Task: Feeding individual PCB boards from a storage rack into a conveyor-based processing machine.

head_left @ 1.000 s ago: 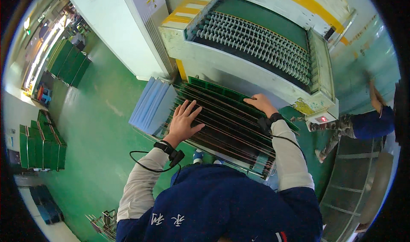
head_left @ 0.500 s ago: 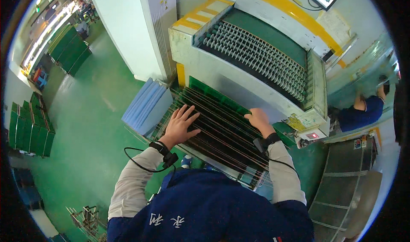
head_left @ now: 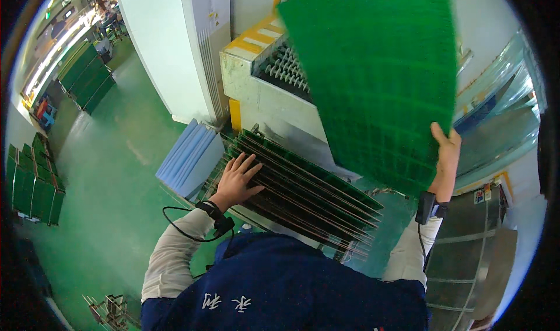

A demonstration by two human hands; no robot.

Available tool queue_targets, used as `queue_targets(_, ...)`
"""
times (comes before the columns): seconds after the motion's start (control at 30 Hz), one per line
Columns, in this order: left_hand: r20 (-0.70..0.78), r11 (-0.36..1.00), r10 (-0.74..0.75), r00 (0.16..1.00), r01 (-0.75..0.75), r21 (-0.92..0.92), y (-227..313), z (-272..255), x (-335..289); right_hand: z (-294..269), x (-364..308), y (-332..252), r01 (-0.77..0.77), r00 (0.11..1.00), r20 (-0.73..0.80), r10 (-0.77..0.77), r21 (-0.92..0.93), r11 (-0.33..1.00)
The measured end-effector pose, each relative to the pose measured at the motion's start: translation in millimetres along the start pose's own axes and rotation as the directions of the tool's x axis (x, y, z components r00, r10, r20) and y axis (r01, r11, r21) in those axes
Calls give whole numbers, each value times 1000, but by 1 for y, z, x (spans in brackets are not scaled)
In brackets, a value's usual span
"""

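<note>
A large thin green circuit board panel is held up by its lower right edge in my right hand. It stands tilted in front of the roller machine and hides most of its rollers. My left hand, fingers spread, rests on the upper edges of the upright panels in the wire rack. These panels stand in a row with gaps between them, below my chest. The thumb of my right hand lies on the panel's near face; its other fingers are mostly hidden behind it.
Light blue sheets stand at the rack's left end. A white pillar rises behind them. More racks of green panels stand on the floor at far left. A grey metal cabinet is at the right, and an empty-looking wire rack lower left.
My right hand has lifted the green panel out of the rack, up and to the right. My left hand stays on the rack's panels. The other person at the right is out of sight.
</note>
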State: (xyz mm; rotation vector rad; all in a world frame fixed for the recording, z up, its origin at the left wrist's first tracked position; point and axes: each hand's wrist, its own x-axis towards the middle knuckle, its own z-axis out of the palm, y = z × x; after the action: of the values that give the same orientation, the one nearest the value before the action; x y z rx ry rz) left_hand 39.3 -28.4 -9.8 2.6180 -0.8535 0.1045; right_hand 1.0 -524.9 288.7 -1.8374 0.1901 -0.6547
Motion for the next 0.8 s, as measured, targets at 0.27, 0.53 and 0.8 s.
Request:
queue_targets(0.27, 7, 999, 31, 1000, -31, -8, 8, -5, 5, -50, 23, 116, 114, 988, -103, -112, 5, 994)
queue_targets(0.53, -8, 1000, 1, 1000, -1, 10, 5, 0, 4, 110, -40, 160, -476, 831, 232, 506, 766, 432)
queue_targets(0.8, 30, 1000, -20, 999, 19, 23, 8, -5, 5, 185, -52, 216, -569, 765, 397, 508, 786, 242)
